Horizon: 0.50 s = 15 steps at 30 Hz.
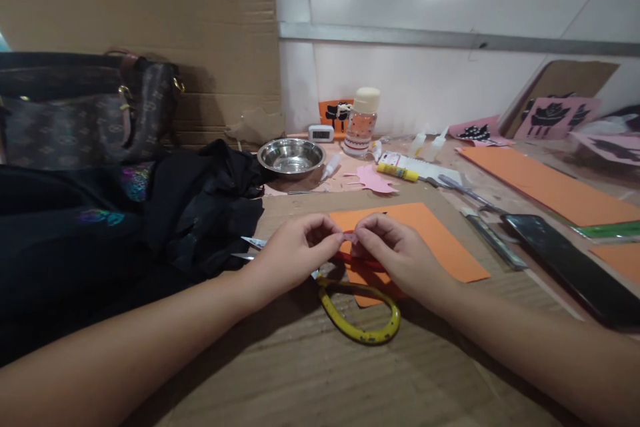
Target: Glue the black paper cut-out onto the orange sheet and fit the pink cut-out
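Observation:
My left hand [305, 243] and my right hand [395, 247] meet over the cardboard, fingertips pinched. Between them is a small pale pinkish piece [349, 237], too small to identify, held from both sides. Below my hands lie scissors with one yellow handle loop [360, 330] and a red one mostly hidden by my right hand. Their blades [255, 243] stick out apart on the left, beyond my left wrist. An orange paper sheet [435, 240] lies partly under my right hand.
Black cloth [190, 213] and a handbag [90, 107] fill the left. Behind are a metal bowl [291, 157], a bottle [361, 123], a glue stick [397, 172] and a pink paper cutout [373, 179]. A cutter knife [493, 240] and a black phone [570, 267] lie right.

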Available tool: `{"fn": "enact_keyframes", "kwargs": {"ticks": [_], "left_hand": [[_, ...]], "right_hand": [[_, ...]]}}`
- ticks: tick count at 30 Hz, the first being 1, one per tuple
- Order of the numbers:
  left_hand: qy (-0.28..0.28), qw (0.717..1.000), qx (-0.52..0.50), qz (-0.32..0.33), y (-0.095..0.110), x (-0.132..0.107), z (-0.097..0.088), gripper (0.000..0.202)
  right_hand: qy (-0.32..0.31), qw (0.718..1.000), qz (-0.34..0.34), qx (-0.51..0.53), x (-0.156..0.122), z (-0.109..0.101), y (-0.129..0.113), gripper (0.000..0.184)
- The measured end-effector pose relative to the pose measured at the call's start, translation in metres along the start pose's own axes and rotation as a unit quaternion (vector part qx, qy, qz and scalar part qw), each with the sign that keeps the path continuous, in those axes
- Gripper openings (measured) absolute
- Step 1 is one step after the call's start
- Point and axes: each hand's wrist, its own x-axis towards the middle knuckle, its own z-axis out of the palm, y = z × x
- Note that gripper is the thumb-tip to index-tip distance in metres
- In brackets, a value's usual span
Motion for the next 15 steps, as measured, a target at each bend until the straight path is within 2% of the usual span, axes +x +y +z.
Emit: {"fn": "enact_keyframes", "kwargs": {"ticks": [5, 9, 13, 15], "left_hand": [[-0.011, 1.0, 0.012, -0.001, 0.0031, -0.0013, 0.001, 0.018], [-0.016, 1.0, 0.021, 0.004, 0.0013, -0.0009, 0.0011, 0.021], [0.025, 0.999, 0.033, 0.021, 0.0016, -0.0015, -0.0006, 0.026], [0.05, 0.997, 0.043, 0.035, 0.003, -0.0026, -0.0012, 0.027]], "right_hand": [[-0.005, 1.0, 0.005, 0.015, 0.0004, 0.0002, 0.002, 0.025], [-0.017, 1.0, -0.013, -0.016, 0.0005, -0.0006, 0.0048, 0.023], [-0.052, 0.988, -0.078, -0.125, -0.003, -0.003, 0.0017, 0.013], [-0.101, 0.967, -0.117, -0.205, -0.007, -0.0055, -0.003, 0.018]]}}
